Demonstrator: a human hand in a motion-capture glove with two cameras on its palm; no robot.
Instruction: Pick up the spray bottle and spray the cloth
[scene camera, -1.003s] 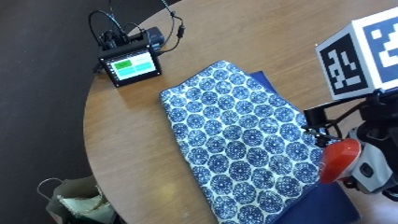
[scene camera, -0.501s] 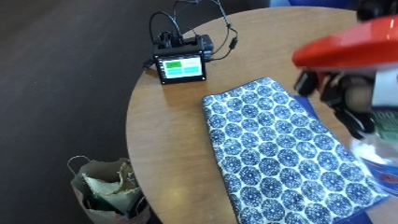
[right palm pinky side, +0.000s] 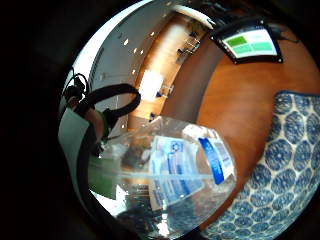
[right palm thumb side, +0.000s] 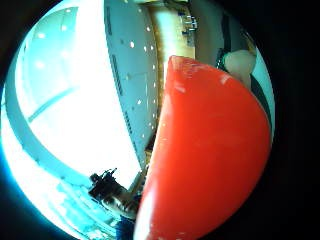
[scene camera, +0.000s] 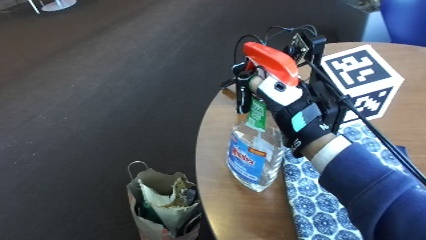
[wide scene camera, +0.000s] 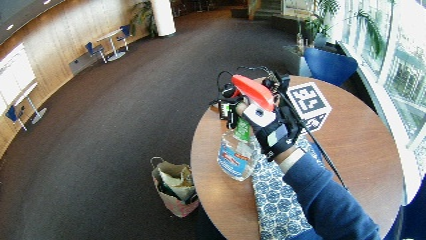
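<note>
The spray bottle (scene camera: 255, 150), clear-bodied with a red trigger head and a blue and white label, hangs upright above the near edge of the round wooden table (scene camera: 219, 200), held by its neck. The gloved right hand (scene camera: 299, 120) is wrapped round that neck just beneath the red head. Just beside the bottle, the blue and white patterned cloth (scene camera: 313, 200) lies flat on the table under the blue sleeve (scene camera: 369, 190). A small screen (right palm pinky side: 250, 42) with green panels sits further along the tabletop. On the floor beside the table stands 1 paper bag (scene camera: 163, 202).
</note>
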